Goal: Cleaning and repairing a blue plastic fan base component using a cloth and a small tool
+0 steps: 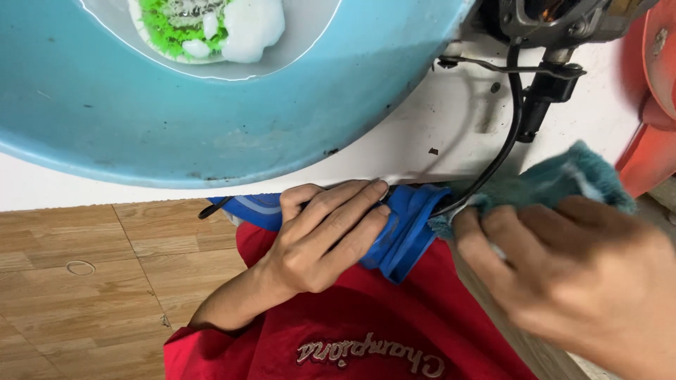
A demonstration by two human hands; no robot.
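The left hand [320, 236] wraps around a blue ribbed band [405, 232], fingers laid long across it and pointing right, pinning it against the lower edge of a white panel [422, 134]. The right hand [563, 271] is closed on a teal fluffy cloth [556, 179], pressing it against the spot where a black cable [510, 119] bends down and runs under the band. The band's long axis lies left to right along the panel's edge, and its open end faces the cloth, so the two hands nearly meet, the cloth touching the band's right end. The right hand is the nearer one to the cable; the left hand sits just beside it, to the left. Above, a big light blue basin [211, 119] overhangs the panel, and inside it a white plate [204, 28] holds a green scouring pad with white foam. A dark metal part [556, 21] sits at the top right where the cable starts, with a red object [655, 91] beside it. Below are a wood-pattern floor [77, 281] and the person's red shirt [366, 331]. Counted: two hands, one band, one cloth, one cable, one basin.
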